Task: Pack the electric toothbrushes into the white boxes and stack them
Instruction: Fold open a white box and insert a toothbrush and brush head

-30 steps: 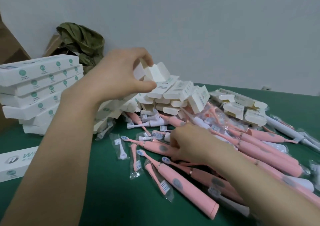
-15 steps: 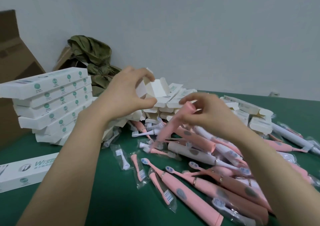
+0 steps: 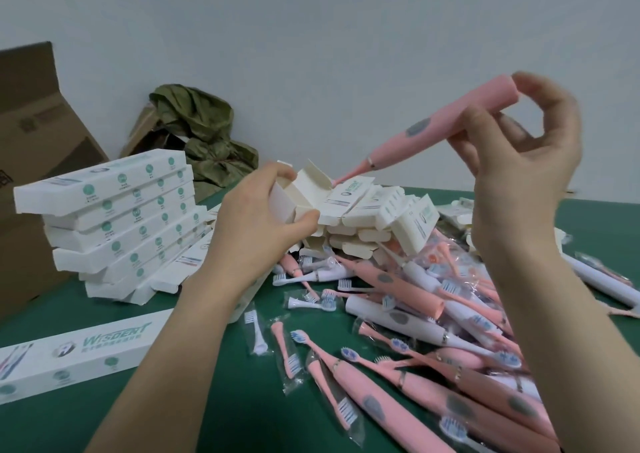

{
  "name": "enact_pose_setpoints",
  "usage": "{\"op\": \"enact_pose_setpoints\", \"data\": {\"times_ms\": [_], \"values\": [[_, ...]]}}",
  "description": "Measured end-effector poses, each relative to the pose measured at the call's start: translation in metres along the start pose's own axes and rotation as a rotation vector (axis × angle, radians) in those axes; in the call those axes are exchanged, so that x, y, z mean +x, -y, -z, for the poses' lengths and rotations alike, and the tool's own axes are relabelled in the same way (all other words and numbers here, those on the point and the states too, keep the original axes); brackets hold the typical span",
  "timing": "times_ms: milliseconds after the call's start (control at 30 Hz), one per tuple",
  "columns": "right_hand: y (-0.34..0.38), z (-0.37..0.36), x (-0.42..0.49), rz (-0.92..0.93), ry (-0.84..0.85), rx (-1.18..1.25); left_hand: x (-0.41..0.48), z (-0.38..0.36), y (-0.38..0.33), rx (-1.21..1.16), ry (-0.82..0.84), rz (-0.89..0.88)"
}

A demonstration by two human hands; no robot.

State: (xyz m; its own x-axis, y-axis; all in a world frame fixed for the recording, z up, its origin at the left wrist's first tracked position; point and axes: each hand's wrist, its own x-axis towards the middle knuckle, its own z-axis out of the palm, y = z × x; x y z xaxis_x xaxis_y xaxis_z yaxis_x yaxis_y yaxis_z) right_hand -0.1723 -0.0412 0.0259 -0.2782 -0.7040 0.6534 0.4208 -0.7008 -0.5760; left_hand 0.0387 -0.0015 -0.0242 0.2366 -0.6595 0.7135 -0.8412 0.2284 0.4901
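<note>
My right hand (image 3: 519, 147) pinches the thick end of a pink electric toothbrush (image 3: 433, 130), held up and slanting down to the left. Its thin tip sits at the open flaps of a white box (image 3: 311, 192). My left hand (image 3: 256, 224) grips that box at its open end, thumb underneath. The box lies on top of a heap of open white boxes (image 3: 381, 224). A pile of pink and white toothbrushes (image 3: 450, 366) and bagged brush heads covers the green table in front of me.
A stack of closed white boxes (image 3: 117, 217) stands at the left, with one more closed box (image 3: 76, 352) lying near the front left edge. A brown carton (image 3: 31, 161) and a green cloth (image 3: 204, 133) sit behind, against the wall.
My right hand has lifted the pink toothbrush out of the pile, up and to the right, and its tip now points into the open box. My left hand keeps hold of the box.
</note>
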Motion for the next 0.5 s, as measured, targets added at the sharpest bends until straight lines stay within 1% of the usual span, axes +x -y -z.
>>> {"op": "enact_pose_setpoints", "data": {"times_ms": [133, 233, 400, 500], "values": [[0.005, 0.001, 0.004, 0.103, -0.071, 0.086, -0.001, -0.003, 0.004, 0.075, 0.021, 0.017], [0.005, 0.004, 0.007, 0.058, -0.052, 0.121, -0.004, -0.006, 0.001, 0.039, 0.034, 0.015], [-0.012, -0.011, -0.020, -0.073, 0.060, -0.030, -0.009, -0.010, -0.007, 0.012, 0.032, -0.009], [-0.024, -0.016, -0.035, -0.036, 0.160, -0.166, -0.010, -0.012, -0.010, 0.018, 0.021, -0.025]]}}
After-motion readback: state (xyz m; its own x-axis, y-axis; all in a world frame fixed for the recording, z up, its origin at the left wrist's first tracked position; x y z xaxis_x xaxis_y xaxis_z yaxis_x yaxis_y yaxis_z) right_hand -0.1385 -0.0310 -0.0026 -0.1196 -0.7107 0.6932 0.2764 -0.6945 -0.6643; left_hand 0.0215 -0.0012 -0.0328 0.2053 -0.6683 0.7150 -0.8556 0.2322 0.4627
